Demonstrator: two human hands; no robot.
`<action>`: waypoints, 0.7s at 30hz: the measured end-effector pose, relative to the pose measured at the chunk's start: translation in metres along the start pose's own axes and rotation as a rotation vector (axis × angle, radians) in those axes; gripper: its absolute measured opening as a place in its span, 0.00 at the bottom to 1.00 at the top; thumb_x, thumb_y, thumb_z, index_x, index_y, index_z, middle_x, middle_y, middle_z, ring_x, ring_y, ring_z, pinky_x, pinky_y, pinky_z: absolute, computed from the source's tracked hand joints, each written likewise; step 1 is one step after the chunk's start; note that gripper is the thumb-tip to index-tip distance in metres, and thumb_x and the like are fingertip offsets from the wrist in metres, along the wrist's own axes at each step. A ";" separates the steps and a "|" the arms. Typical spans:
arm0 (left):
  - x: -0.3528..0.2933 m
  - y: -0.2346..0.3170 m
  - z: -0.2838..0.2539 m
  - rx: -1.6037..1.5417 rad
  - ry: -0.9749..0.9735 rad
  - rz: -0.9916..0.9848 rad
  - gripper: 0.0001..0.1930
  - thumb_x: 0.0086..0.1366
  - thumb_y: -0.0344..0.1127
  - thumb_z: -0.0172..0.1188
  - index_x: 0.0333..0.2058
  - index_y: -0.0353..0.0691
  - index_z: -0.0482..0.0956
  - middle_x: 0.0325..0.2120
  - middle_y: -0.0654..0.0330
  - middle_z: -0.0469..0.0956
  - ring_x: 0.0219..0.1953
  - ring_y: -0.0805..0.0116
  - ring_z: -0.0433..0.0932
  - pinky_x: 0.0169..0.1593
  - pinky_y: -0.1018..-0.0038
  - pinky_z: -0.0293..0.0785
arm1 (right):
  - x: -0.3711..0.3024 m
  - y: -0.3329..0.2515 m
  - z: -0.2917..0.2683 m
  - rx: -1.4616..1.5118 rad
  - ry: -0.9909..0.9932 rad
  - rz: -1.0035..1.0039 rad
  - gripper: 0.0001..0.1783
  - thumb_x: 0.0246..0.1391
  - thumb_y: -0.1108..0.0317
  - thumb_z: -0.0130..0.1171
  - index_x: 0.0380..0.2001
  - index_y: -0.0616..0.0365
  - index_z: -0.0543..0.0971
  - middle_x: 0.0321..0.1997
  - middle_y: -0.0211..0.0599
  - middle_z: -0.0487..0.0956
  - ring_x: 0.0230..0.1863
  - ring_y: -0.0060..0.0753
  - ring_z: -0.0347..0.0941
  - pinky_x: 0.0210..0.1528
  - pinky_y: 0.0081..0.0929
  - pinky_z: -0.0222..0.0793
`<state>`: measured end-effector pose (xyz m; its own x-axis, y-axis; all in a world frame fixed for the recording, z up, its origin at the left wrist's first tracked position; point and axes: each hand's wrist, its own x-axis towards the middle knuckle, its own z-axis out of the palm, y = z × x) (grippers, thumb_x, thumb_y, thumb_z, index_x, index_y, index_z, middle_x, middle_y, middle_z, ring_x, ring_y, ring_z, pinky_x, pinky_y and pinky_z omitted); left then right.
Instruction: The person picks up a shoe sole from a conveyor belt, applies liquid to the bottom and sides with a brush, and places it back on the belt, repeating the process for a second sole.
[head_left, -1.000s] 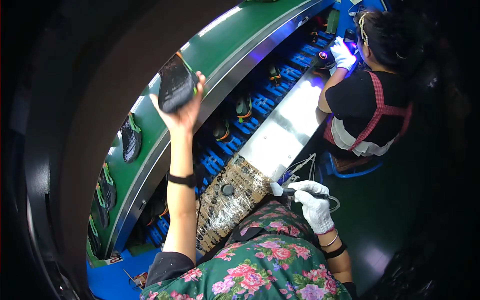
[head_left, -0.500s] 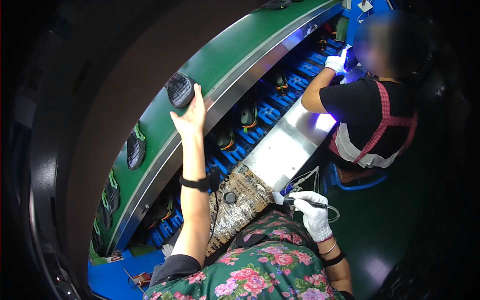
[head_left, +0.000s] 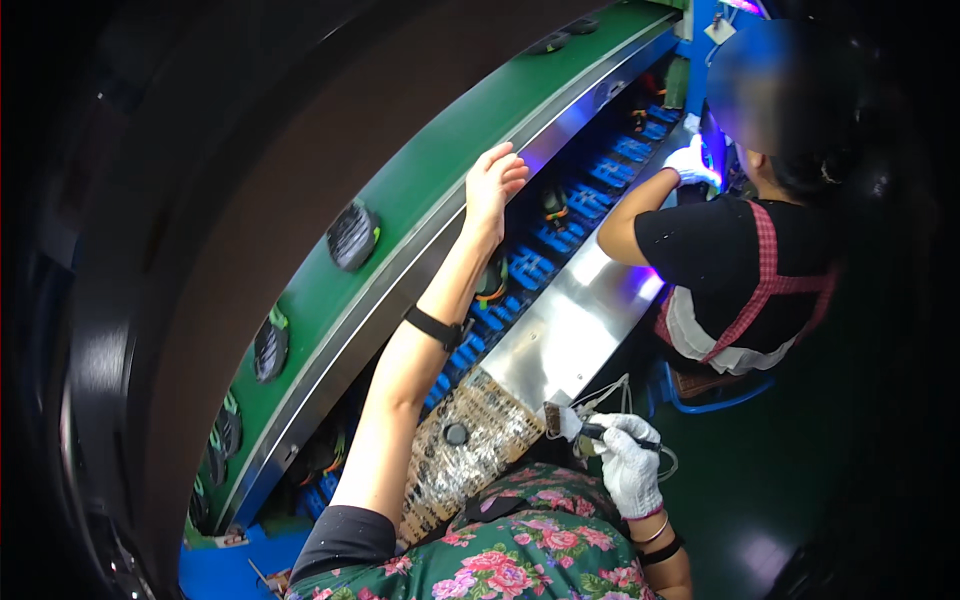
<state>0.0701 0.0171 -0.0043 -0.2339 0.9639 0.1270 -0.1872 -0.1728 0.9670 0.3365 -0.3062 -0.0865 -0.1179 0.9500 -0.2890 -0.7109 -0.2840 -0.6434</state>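
My bare left hand point(head_left: 494, 190) reaches over the metal edge of the green conveyor belt point(head_left: 425, 150). Its fingers are slightly bent, and nothing shows in it. A dark shoe point(head_left: 353, 236) lies on the belt to the left of that hand, apart from it. In a white knitted glove, my right hand point(head_left: 630, 470) is closed round the dark handle of a flat brush point(head_left: 592, 432). The brown bristles point left, close to the corner of a tape-covered board point(head_left: 480, 430) in front of me. A round dark knob point(head_left: 456, 434) stands on that board.
More shoes point(head_left: 270, 345) lie along the belt. Below it, blue slatted racks point(head_left: 560, 240) carry several shoes with orange and green trim. A bare metal shelf point(head_left: 560, 330) runs rightward to a gloved co-worker point(head_left: 735, 240) on a blue stool point(head_left: 715, 390), beside violet light.
My left hand has come off the shoe and moved right, toward the racks. The shoes on the belt have shifted down-left. The brush has turned, so its bristles now show.
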 end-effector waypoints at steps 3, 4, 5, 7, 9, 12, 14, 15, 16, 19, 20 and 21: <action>0.075 -0.008 0.049 0.576 -0.029 0.341 0.23 0.67 0.39 0.62 0.57 0.32 0.79 0.47 0.50 0.83 0.50 0.56 0.83 0.55 0.65 0.78 | 0.019 -0.019 -0.007 0.072 0.037 -0.022 0.08 0.59 0.82 0.60 0.40 0.65 0.85 0.44 0.47 0.87 0.41 0.34 0.84 0.40 0.25 0.79; 0.105 -0.015 0.060 0.910 -0.053 0.564 0.25 0.67 0.41 0.63 0.57 0.29 0.79 0.49 0.49 0.83 0.53 0.55 0.82 0.58 0.64 0.77 | 0.028 -0.024 -0.012 0.083 0.041 -0.019 0.09 0.59 0.82 0.60 0.40 0.65 0.85 0.45 0.48 0.87 0.42 0.35 0.84 0.40 0.26 0.80; 0.131 -0.016 0.073 1.118 -0.101 0.579 0.28 0.67 0.44 0.62 0.60 0.29 0.76 0.56 0.46 0.79 0.59 0.50 0.78 0.63 0.59 0.74 | 0.034 -0.031 -0.015 0.082 0.060 -0.028 0.09 0.59 0.83 0.59 0.40 0.65 0.85 0.45 0.48 0.87 0.42 0.35 0.84 0.40 0.26 0.80; 0.180 -0.024 0.107 1.259 -0.162 0.609 0.29 0.68 0.45 0.61 0.61 0.29 0.75 0.59 0.44 0.77 0.61 0.48 0.76 0.65 0.57 0.72 | 0.049 -0.049 -0.019 0.079 0.102 -0.053 0.09 0.59 0.84 0.59 0.40 0.66 0.85 0.44 0.49 0.87 0.41 0.36 0.85 0.40 0.28 0.82; 0.222 -0.028 0.147 1.468 -0.279 0.510 0.32 0.69 0.46 0.58 0.66 0.30 0.69 0.68 0.41 0.67 0.69 0.46 0.69 0.70 0.55 0.67 | 0.066 -0.069 -0.022 0.073 0.154 -0.069 0.10 0.58 0.85 0.58 0.40 0.67 0.85 0.44 0.49 0.87 0.42 0.36 0.85 0.42 0.28 0.82; 0.297 -0.046 0.164 1.518 -0.229 0.464 0.32 0.69 0.45 0.57 0.67 0.34 0.68 0.73 0.46 0.61 0.72 0.48 0.65 0.71 0.54 0.67 | 0.093 -0.079 -0.027 0.014 0.207 -0.088 0.08 0.58 0.81 0.59 0.40 0.66 0.84 0.44 0.50 0.87 0.38 0.33 0.82 0.42 0.28 0.79; 0.338 -0.049 0.183 1.514 -0.274 0.319 0.33 0.67 0.39 0.53 0.70 0.34 0.65 0.78 0.46 0.50 0.72 0.46 0.66 0.72 0.55 0.66 | 0.110 -0.089 -0.035 -0.008 0.259 -0.115 0.09 0.57 0.81 0.59 0.40 0.66 0.84 0.44 0.50 0.87 0.38 0.33 0.82 0.41 0.27 0.79; 0.355 -0.048 0.195 1.516 -0.272 0.283 0.33 0.67 0.37 0.52 0.70 0.34 0.64 0.78 0.47 0.47 0.72 0.45 0.66 0.72 0.55 0.66 | 0.120 -0.089 -0.044 0.003 0.267 -0.153 0.09 0.57 0.81 0.59 0.39 0.66 0.85 0.44 0.50 0.87 0.38 0.33 0.82 0.41 0.27 0.79; 0.374 -0.050 0.187 1.537 -0.257 0.225 0.34 0.66 0.35 0.52 0.71 0.34 0.64 0.79 0.47 0.45 0.72 0.45 0.66 0.73 0.55 0.66 | 0.128 -0.128 -0.012 -0.726 0.222 -0.058 0.11 0.62 0.79 0.55 0.43 0.63 0.85 0.43 0.43 0.85 0.45 0.43 0.82 0.50 0.34 0.78; 0.420 -0.040 0.213 1.533 -0.316 0.078 0.41 0.63 0.37 0.53 0.75 0.35 0.57 0.80 0.46 0.33 0.75 0.44 0.61 0.76 0.59 0.60 | 0.152 -0.130 -0.023 -0.928 0.250 -0.288 0.12 0.62 0.79 0.53 0.44 0.64 0.85 0.44 0.45 0.86 0.44 0.43 0.82 0.49 0.34 0.78; 0.434 -0.042 0.216 1.581 -0.308 0.080 0.41 0.62 0.33 0.52 0.75 0.36 0.56 0.80 0.48 0.32 0.74 0.44 0.63 0.75 0.58 0.61 | 0.161 -0.131 -0.022 -0.941 0.250 -0.279 0.13 0.63 0.79 0.53 0.44 0.63 0.85 0.44 0.45 0.86 0.44 0.44 0.82 0.48 0.34 0.78; 0.449 -0.044 0.222 1.607 -0.305 0.084 0.40 0.62 0.32 0.52 0.75 0.37 0.58 0.80 0.50 0.32 0.73 0.44 0.64 0.74 0.57 0.63 | 0.168 -0.134 -0.019 -0.842 0.304 -0.182 0.13 0.63 0.78 0.53 0.44 0.63 0.85 0.44 0.44 0.86 0.44 0.43 0.82 0.48 0.33 0.78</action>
<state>0.1855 0.5029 0.0591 0.0312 0.9989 0.0357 0.9874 -0.0363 0.1540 0.4250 -0.1113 -0.0624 0.2190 0.9482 -0.2302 0.0544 -0.2474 -0.9674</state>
